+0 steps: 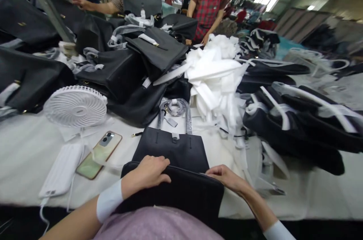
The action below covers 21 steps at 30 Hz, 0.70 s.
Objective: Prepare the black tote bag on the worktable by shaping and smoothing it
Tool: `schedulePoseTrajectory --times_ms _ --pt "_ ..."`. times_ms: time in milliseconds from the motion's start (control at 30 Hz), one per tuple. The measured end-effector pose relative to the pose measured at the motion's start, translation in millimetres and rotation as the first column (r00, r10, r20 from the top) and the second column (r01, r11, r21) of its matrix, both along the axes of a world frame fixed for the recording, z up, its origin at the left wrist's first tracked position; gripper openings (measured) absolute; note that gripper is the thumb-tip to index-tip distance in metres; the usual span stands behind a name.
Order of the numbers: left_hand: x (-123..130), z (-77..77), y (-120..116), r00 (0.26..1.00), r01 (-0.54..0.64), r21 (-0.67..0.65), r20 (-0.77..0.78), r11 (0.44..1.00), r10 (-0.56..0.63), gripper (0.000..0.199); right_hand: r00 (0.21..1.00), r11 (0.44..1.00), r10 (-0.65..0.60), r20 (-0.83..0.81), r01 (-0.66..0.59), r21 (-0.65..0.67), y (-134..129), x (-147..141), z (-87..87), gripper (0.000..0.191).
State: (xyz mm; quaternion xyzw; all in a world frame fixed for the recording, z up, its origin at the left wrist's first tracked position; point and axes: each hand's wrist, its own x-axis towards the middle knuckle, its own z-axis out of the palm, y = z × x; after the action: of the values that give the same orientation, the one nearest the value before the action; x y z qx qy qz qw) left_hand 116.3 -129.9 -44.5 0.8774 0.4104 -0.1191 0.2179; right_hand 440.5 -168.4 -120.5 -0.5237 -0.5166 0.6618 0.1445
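Observation:
A black bag (172, 149) lies on the white-covered table, its plastic-wrapped handles pointing away from me. Nearer my body, a dark flat panel (193, 194) overlaps the bag's lower part. My left hand (154, 172) rests over the panel's top edge at the left, fingers bent across it and thumb apart. At the panel's right corner, my right hand (225, 177) pinches the edge between thumb and fingers. Beyond the bag's handles sits a coiled, wrapped strap (174, 107).
Left are a white fan (76, 107), a phone (100, 155) and a white power bank (62, 170). Black bags (113, 69) pile up behind; white wrapping (215, 77) and dark bags (295, 119) lie right. A person in a checked apron (211, 5) stands across the table.

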Motion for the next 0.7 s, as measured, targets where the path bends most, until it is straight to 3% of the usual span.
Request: schedulePoseTrajectory --times_ms 233,333,400,467,500,600,700 --pt "3.7 -5.1 0.0 0.99 -0.107 0.026 -0.09 0.994 0.109 0.045 0.998 0.997 0.054 0.039 -0.055 0.045 5.1 2.3 -9.7 0.034" --pt "2.5 -13.8 3.4 0.99 -0.117 0.046 -0.077 0.992 0.12 0.058 0.974 0.978 0.053 0.22 -0.096 0.187 4.9 11.0 -13.2 0.032" --pt "0.0 -21.7 7.6 0.992 -0.112 0.055 -0.06 0.992 0.115 0.068 0.908 0.891 -0.164 0.386 -0.032 0.453 7.4 8.3 -12.6 0.036" --pt "-3.2 -29.4 11.0 0.991 -0.122 0.072 -0.045 0.99 0.126 0.073 0.824 0.719 -0.41 0.391 0.027 0.694 9.1 -10.0 -6.6 0.041" --pt "-4.8 -32.7 12.0 0.991 -0.127 0.083 -0.035 0.988 0.13 0.075 0.811 0.642 -0.469 0.35 0.041 0.765 8.9 -25.6 -2.1 0.042" --pt "-8.0 -39.9 12.6 0.991 -0.136 0.111 0.002 0.984 0.137 0.075 0.879 0.551 -0.403 0.256 0.01 0.834 8.0 -87.4 6.1 0.042" --pt "-8.3 -42.8 13.0 0.993 -0.118 0.126 0.025 0.985 0.116 0.071 0.883 0.472 -0.34 0.324 -0.137 0.871 11.2 -139.1 -6.5 0.043"
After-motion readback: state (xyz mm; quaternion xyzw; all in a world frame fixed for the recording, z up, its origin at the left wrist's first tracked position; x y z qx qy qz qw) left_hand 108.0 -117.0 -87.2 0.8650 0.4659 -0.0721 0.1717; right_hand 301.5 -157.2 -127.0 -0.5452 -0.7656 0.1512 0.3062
